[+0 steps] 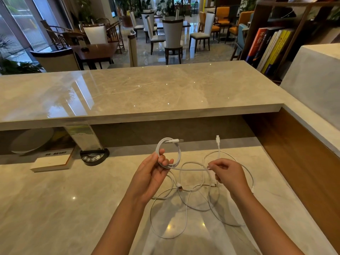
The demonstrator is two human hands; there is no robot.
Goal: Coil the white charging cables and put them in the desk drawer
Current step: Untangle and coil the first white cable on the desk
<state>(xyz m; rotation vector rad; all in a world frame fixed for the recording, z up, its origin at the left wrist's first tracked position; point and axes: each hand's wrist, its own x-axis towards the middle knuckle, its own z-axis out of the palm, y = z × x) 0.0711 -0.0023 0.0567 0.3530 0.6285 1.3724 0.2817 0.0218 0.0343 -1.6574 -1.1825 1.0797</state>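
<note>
Book (52, 161) and black button base (94, 155) at desk (55, 199) rear left, clear of the work. Loose cables (184, 205) tangled on desk below both hands. Left hand (152, 177) grips small coil (168, 153); right hand (228, 173) pinches the taut strand running from it.

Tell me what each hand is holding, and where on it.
Left hand grips the coiled loops of a white cable at their lower side. Right hand pinches the same cable's straight run.
</note>
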